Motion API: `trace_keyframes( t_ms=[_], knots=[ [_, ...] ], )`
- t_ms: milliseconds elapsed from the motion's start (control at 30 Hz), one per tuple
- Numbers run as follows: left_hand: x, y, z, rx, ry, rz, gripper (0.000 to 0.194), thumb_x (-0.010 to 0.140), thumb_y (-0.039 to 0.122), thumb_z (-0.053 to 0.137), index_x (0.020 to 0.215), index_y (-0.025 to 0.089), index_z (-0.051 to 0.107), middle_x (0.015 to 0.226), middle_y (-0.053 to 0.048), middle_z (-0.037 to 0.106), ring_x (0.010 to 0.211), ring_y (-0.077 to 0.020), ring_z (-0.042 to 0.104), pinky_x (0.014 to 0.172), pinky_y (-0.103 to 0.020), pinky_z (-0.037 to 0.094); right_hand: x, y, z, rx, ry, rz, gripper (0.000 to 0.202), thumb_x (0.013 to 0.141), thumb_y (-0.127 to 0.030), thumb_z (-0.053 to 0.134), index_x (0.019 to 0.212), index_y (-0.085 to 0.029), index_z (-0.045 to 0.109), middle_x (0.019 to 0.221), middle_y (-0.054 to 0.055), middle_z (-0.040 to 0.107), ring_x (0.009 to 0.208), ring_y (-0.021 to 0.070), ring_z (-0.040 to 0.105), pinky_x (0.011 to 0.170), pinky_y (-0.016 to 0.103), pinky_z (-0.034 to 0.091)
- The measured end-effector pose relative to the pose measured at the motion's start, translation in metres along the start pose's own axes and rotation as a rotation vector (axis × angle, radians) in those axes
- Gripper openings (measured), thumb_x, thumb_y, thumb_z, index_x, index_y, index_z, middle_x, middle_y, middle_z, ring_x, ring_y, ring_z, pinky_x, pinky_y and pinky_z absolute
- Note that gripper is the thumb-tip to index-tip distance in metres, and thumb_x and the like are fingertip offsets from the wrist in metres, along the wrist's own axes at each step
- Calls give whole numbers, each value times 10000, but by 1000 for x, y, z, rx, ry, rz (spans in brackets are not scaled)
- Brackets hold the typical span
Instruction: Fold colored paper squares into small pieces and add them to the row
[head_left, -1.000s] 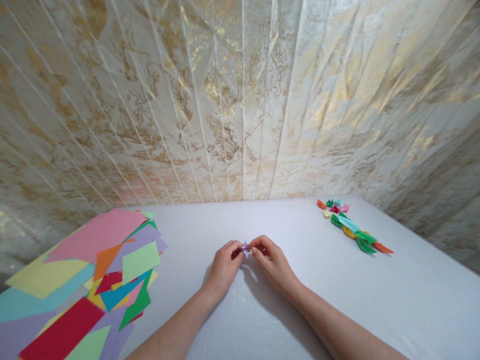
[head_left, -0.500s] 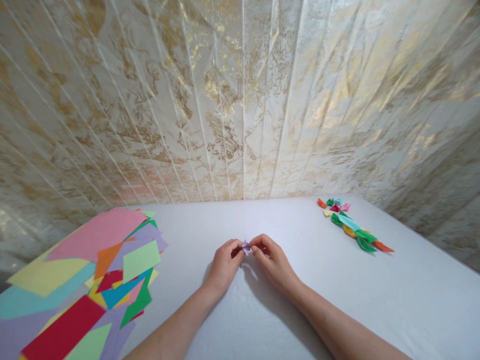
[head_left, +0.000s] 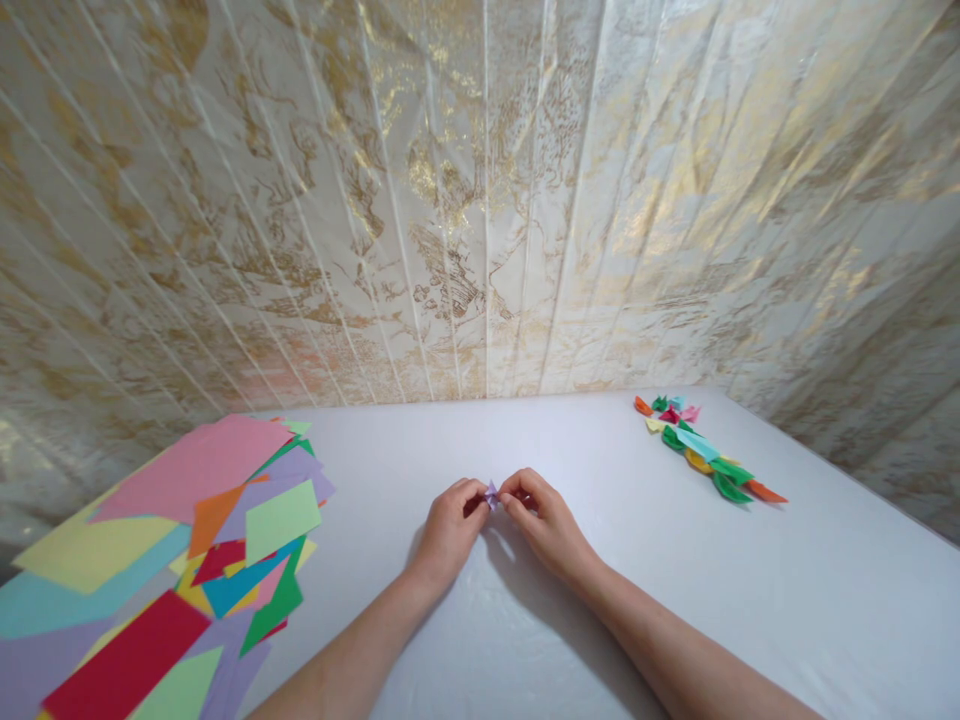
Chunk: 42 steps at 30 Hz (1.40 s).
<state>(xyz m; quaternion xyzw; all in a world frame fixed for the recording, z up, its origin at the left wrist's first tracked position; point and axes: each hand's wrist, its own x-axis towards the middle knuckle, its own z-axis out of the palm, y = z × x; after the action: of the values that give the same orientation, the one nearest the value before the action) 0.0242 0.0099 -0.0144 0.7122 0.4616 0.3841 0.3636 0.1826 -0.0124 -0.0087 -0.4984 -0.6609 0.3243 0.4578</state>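
Note:
A small folded purple paper piece (head_left: 491, 495) is held up between both hands, just above the white table (head_left: 465, 620). My left hand (head_left: 448, 525) pinches its left side between thumb and fingertips. From the other side, my right hand (head_left: 546, 520) grips it with curled fingers and thumb. The piece has pointed tips; its lower part is partly hidden by the fingertips.
Overlapping sheets of coloured paper (head_left: 195, 465) spread over the left side of the table. Several small folded paper shapes (head_left: 697, 445) lie in a slanting row at the back right. A patterned gold and white curtain (head_left: 480, 200) hangs behind the table.
The purple piece has turned slightly between my fingertips, and its points show at a different angle. Both hands stay in nearly the same place.

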Motion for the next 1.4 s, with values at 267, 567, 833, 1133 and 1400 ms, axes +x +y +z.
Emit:
trace_keyframes(
  t_ms=[267, 567, 833, 1133, 1400],
  knots=[
    [-6, -1, 0, 116, -53, 93, 152, 859, 169, 495, 753, 195, 601, 778, 1, 557, 755, -158, 549, 694, -259, 384, 3, 2, -3, -52, -9, -28, 118, 848, -245, 529, 757, -196, 587, 775, 6, 586, 738, 152, 553, 686, 264, 437],
    [-9, -1, 0, 186, -76, 116, 169, 891, 200, 480, 758, 204, 584, 800, -5, 563, 761, -163, 549, 696, -269, 384, 3, 4, -1, -33, -12, 81, 183, 835, -305, 547, 701, -185, 579, 681, -2, 584, 661, 147, 534, 624, 253, 414],
    [-5, 0, 1, 79, -47, 75, 164, 858, 218, 507, 754, 196, 633, 766, -1, 563, 732, -159, 540, 677, -260, 384, 7, 10, -1, 62, -11, 142, 189, 798, -326, 552, 687, -177, 587, 622, -19, 543, 609, 131, 481, 581, 241, 369],
    [-4, 5, 3, -3, -18, 19, 153, 797, 168, 513, 699, 184, 629, 723, 2, 561, 714, -154, 531, 661, -247, 379, 9, 12, 0, 143, -20, 180, 161, 770, -332, 571, 695, -191, 551, 600, -25, 553, 576, 125, 484, 546, 232, 362],
    [-4, 5, 3, -22, -19, 34, 165, 806, 190, 513, 668, 178, 604, 706, 8, 541, 693, -144, 518, 647, -241, 374, 8, 12, 0, 127, -24, 199, 149, 768, -303, 571, 681, -182, 559, 591, -31, 536, 567, 120, 468, 542, 231, 350]
  ],
)
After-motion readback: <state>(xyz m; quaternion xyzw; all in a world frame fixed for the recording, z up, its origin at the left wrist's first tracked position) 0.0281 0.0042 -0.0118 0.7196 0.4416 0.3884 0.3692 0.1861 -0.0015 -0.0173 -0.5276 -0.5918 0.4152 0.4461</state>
